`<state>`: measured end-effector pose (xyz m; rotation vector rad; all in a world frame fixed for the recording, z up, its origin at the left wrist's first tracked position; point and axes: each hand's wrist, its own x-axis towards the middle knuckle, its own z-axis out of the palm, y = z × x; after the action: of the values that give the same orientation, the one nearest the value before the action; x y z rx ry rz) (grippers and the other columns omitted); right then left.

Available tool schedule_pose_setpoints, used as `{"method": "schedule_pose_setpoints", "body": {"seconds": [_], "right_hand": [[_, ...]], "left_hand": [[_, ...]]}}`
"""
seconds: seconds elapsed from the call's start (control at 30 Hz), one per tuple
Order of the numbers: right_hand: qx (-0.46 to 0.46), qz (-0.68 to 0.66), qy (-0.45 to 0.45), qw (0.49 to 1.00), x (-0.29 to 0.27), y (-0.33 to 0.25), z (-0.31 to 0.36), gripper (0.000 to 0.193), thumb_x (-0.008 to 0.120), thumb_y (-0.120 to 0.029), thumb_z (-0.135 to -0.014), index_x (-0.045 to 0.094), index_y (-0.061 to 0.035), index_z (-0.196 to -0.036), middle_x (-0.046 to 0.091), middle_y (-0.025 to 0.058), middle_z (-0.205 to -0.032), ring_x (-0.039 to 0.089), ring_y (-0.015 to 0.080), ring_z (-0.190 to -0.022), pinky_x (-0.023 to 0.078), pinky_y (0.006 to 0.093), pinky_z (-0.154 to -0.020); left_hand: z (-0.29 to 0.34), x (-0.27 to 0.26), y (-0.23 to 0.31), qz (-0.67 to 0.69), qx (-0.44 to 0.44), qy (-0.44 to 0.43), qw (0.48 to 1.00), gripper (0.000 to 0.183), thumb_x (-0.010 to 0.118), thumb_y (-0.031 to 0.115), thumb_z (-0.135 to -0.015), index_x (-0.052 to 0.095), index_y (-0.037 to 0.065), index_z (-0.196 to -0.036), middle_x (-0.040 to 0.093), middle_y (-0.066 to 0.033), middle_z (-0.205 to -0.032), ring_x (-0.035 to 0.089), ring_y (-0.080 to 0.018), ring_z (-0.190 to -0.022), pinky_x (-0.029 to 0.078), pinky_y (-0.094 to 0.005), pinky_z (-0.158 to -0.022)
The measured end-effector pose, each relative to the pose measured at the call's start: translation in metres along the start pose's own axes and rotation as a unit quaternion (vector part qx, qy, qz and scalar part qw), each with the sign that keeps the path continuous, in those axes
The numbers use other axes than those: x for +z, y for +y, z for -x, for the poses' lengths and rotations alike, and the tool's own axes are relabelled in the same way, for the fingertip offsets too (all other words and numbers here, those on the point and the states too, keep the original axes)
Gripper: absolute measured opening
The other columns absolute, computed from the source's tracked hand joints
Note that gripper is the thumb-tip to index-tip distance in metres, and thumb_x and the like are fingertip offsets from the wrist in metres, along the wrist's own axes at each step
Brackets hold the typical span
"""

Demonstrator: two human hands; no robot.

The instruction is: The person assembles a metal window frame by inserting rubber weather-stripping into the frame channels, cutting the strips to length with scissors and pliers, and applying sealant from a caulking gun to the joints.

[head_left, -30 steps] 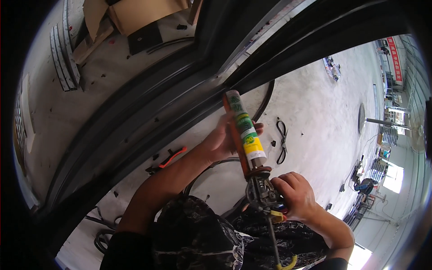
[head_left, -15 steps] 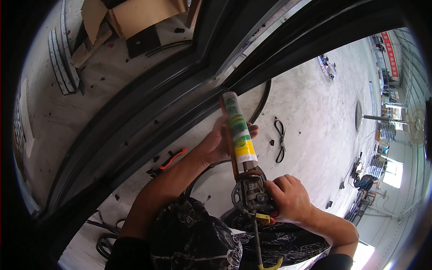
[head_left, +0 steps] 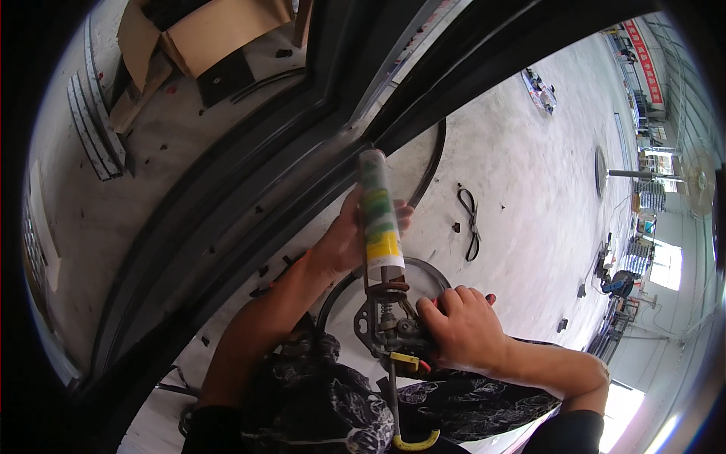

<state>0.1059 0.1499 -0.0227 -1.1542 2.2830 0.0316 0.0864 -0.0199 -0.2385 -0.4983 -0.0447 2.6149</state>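
Note:
A caulking gun (head_left: 387, 321) loaded with a white, green and yellow sealant cartridge (head_left: 380, 216) lies between my two hands. My left hand (head_left: 349, 234) supports the cartridge from below and behind, its fingertips showing past the right side. Around the gun's handle, my right hand (head_left: 467, 324) is closed; red shows beside its fingers. The gun's rod runs back toward me and ends in a yellow hook (head_left: 416, 441). The cartridge's far end meets the corner of a dark metal frame (head_left: 302, 163); its nozzle is hidden there.
Beyond the frame, an open cardboard box (head_left: 227, 34) and metal strips (head_left: 97, 129) lie on the concrete floor. To the right are a looped black strap (head_left: 469, 223) and a round-based stand fan (head_left: 643, 175). A curved black strip (head_left: 432, 170) passes behind the cartridge.
The caulking gun and both hands have shifted left in view, and the gun stands more upright. The right hand still grips its handle. The view itself has moved slightly.

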Motion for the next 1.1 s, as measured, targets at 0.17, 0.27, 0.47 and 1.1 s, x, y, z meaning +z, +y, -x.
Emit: {"method": "schedule_pose_setpoints", "body": {"seconds": [0.17, 0.27, 0.47, 1.1], "right_hand": [[-0.004, -0.025, -0.004, 1.000, -0.003, -0.004, -0.002, 0.046, 0.069, -0.026, -0.073, 0.055, -0.0055, -0.111, 0.057, 0.0154, -0.088, 0.056, 0.0335, -0.081, 0.045, 0.0446, -0.071], [-0.009, -0.051, -0.016, 0.999, -0.011, -0.005, 0.001, 0.047, 0.071, -0.026, -0.072, 0.054, -0.0054, -0.110, 0.058, 0.0162, -0.089, 0.057, 0.0344, -0.082, 0.045, 0.0444, -0.071], [-0.034, -0.049, -0.026, 0.998, -0.015, -0.007, 0.007, 0.053, 0.074, -0.027, -0.069, 0.054, -0.0056, -0.113, 0.058, 0.0165, -0.089, 0.057, 0.0349, -0.082, 0.046, 0.0437, -0.072], [0.005, -0.011, -0.041, 0.999, -0.013, -0.002, -0.002, 0.044, 0.068, -0.029, -0.076, 0.053, -0.0042, -0.108, 0.057, 0.0179, -0.086, 0.058, 0.0347, -0.078, 0.046, 0.0461, -0.067]], "left_hand": [[0.014, 0.005, 0.014, 0.014, -0.034, -0.028, 0.999, 0.069, 0.049, 0.059, -0.095, 0.055, -0.005, -0.118, 0.063, -0.0156, -0.106, 0.067, -0.0266, -0.095, 0.056, -0.0394, -0.090], [0.022, 0.009, 0.012, 0.045, -0.036, 0.012, 0.998, 0.065, 0.049, 0.058, -0.096, 0.052, -0.004, -0.117, 0.063, -0.0149, -0.101, 0.066, -0.0276, -0.095, 0.057, -0.0423, -0.090], [0.043, 0.022, 0.006, 0.114, -0.041, 0.034, 0.992, 0.063, 0.046, 0.055, -0.099, 0.046, -0.004, -0.120, 0.062, -0.0158, -0.100, 0.066, -0.0293, -0.096, 0.057, -0.0456, -0.090], [0.010, 0.011, 0.007, 0.077, -0.042, -0.018, 0.996, 0.063, 0.054, 0.055, -0.095, 0.055, -0.004, -0.115, 0.064, -0.0149, -0.100, 0.067, -0.0277, -0.091, 0.057, -0.0414, -0.087]]}}
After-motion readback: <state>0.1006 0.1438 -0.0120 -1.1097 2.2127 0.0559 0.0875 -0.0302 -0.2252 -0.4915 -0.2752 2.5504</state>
